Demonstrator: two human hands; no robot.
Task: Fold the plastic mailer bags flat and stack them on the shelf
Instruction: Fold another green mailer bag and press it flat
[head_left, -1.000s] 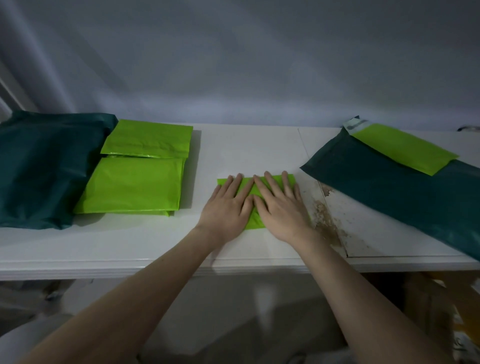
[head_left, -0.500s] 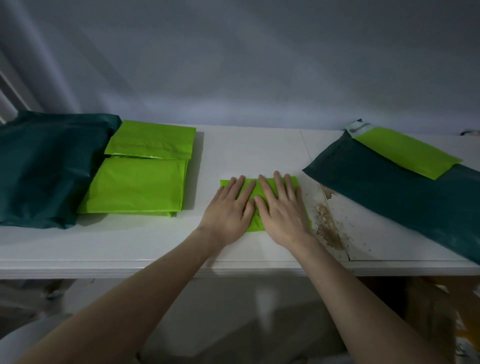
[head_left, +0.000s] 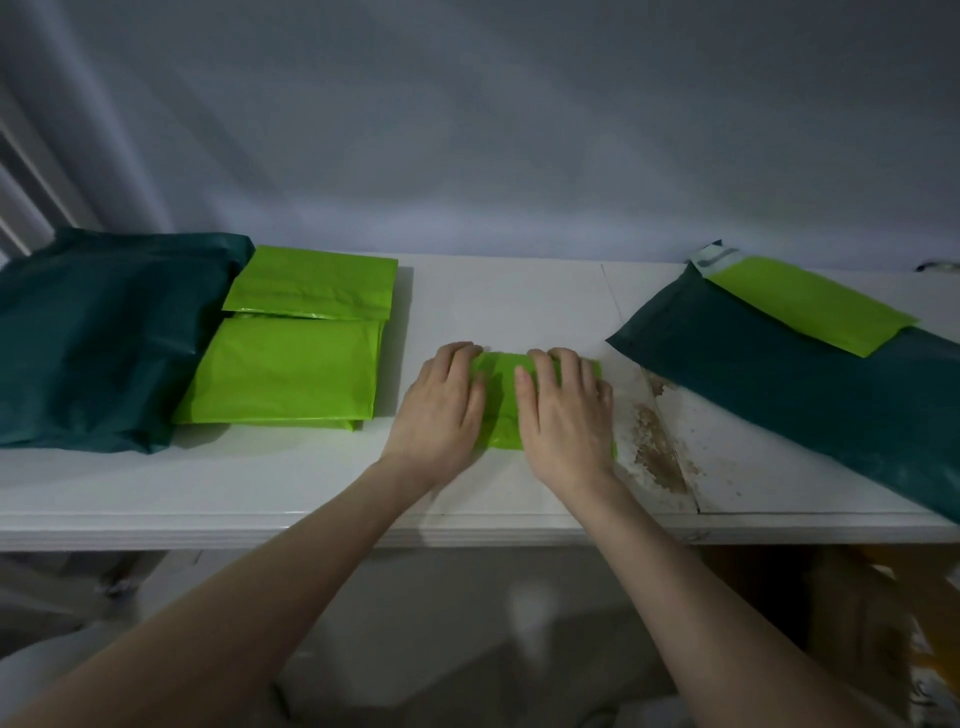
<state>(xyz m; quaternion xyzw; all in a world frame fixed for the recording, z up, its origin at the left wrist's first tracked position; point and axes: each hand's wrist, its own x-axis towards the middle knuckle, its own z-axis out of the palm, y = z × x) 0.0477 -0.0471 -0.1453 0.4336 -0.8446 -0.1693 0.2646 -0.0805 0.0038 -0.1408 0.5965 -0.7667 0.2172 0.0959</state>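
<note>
A small folded lime-green mailer bag (head_left: 501, 400) lies on the white shelf (head_left: 509, 306), near its front edge. My left hand (head_left: 441, 410) covers the bag's left part and my right hand (head_left: 566, 415) its right part. The fingers of both hands curl down over the bag's far edge and grip it. Only a strip of green shows between the hands. To the left sit two piles of folded lime-green bags, one nearer (head_left: 285, 379) and one behind it (head_left: 311, 286).
A bulky dark green bag (head_left: 98, 332) lies at the far left. At the right a long dark green mailer (head_left: 805, 395) lies slanted with a lime-green mailer (head_left: 810, 312) on top. A brown worn patch (head_left: 657, 447) marks the shelf beside my right hand.
My hands lay flat with straight fingers pressed on the bag; now they have moved slightly apart and the fingers curl over its far edge.
</note>
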